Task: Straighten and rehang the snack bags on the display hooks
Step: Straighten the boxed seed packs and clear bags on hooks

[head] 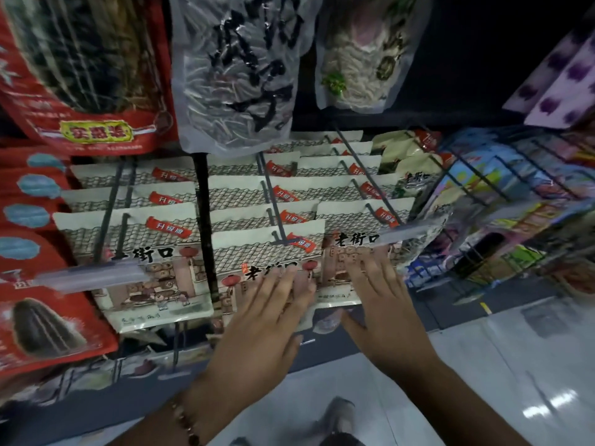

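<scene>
two hands press flat, fingers straight, on cream snack bags hanging from black display hooks (pixel 277 204): left hand (pixel 264 320) on the middle front bag (pixel 257 252), right hand (pixel 383 304) on the right front bag (pixel 354 226).

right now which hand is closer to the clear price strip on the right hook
Right. The right hand lies flat on the bag just below the price strip; the left hand presses the middle bag, further left.
</scene>
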A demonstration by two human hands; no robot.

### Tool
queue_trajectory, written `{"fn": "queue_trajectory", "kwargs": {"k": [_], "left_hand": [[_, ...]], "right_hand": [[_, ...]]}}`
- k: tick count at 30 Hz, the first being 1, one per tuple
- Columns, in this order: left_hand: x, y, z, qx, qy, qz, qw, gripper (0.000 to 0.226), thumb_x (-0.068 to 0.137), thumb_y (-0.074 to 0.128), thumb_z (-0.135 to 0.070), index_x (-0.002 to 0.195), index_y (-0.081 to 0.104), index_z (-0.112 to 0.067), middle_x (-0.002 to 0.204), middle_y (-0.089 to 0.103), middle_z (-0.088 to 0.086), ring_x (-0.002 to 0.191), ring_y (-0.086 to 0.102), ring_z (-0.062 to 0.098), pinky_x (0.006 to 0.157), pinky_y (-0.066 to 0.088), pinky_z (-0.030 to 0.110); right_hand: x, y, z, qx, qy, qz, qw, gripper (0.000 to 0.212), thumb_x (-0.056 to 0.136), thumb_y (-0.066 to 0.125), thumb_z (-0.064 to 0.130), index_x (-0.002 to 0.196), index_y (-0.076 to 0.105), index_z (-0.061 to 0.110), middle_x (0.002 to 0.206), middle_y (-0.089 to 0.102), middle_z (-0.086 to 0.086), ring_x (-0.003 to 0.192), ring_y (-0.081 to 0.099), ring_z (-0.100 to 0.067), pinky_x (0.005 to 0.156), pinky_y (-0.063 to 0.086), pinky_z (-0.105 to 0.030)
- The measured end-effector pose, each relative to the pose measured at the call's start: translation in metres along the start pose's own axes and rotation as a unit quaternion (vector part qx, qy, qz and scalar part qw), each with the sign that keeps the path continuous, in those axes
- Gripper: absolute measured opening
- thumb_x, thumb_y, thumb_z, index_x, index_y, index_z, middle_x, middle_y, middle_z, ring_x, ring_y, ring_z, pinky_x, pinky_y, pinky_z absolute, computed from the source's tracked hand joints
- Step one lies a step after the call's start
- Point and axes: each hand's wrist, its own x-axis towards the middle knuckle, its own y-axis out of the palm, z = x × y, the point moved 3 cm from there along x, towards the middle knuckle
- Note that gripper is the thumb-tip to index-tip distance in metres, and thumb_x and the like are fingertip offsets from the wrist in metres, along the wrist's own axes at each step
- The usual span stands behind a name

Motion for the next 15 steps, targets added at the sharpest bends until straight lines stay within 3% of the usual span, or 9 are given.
{"fn": "queue_trajectory", "kwargs": {"k": [5, 8, 10, 12, 15], "left_hand": [[0.042, 0.004, -0.042, -0.002, 0.025, -0.025, 0.999, 0.064, 0.090, 0.046, -0.039, 0.150, 0.031, -0.023, 0.160, 0.022, 0.012, 0.146, 0.024, 0.031, 0.113, 0.018, 0.045], [0.072, 0.011, -0.065, 0.002, -0.012, -0.030, 0.999, 0.073, 0.085, 0.057, -0.035, 0.151, 0.031, -0.022, 0.160, 0.021, 0.013, 0.147, 0.021, 0.030, 0.119, 0.018, 0.045], [0.095, 0.018, -0.081, 0.020, -0.041, -0.032, 0.998, 0.073, 0.084, 0.063, -0.034, 0.150, 0.035, -0.020, 0.155, 0.033, 0.014, 0.143, 0.031, 0.033, 0.115, 0.017, 0.044], [0.118, 0.025, -0.092, 0.035, -0.072, -0.027, 0.996, 0.077, 0.079, 0.070, -0.033, 0.147, 0.038, -0.019, 0.147, 0.045, 0.013, 0.136, 0.042, 0.036, 0.114, 0.019, 0.045], [0.152, 0.035, -0.090, 0.019, -0.143, -0.005, 0.990, 0.075, 0.082, 0.063, -0.031, 0.149, 0.032, -0.023, 0.152, 0.041, 0.007, 0.142, 0.033, 0.035, 0.116, 0.029, 0.048]], "right_hand": [[0.001, 0.003, -0.037, 0.013, 0.042, 0.021, 0.999, 0.084, 0.088, 0.044, 0.051, 0.155, 0.000, 0.028, 0.160, -0.020, 0.002, 0.148, -0.018, -0.025, 0.119, -0.004, -0.044], [0.020, -0.002, -0.061, 0.049, 0.041, -0.001, 0.998, 0.077, 0.089, 0.045, 0.048, 0.155, 0.018, 0.020, 0.164, 0.003, -0.005, 0.150, -0.007, -0.029, 0.118, 0.001, -0.045], [0.038, -0.003, -0.077, 0.052, 0.020, -0.003, 0.998, 0.070, 0.091, 0.051, 0.044, 0.152, 0.027, 0.019, 0.163, 0.011, -0.007, 0.150, -0.003, -0.032, 0.120, 0.008, -0.047], [0.056, -0.003, -0.092, 0.052, -0.010, 0.018, 0.998, 0.078, 0.093, 0.055, 0.039, 0.156, 0.013, 0.020, 0.164, -0.008, -0.003, 0.150, -0.006, -0.032, 0.121, 0.011, -0.049], [0.081, -0.004, -0.109, 0.089, -0.058, 0.031, 0.994, 0.083, 0.095, 0.054, 0.033, 0.156, -0.002, 0.027, 0.156, -0.030, 0.009, 0.150, -0.007, -0.029, 0.119, 0.014, -0.046]]}}
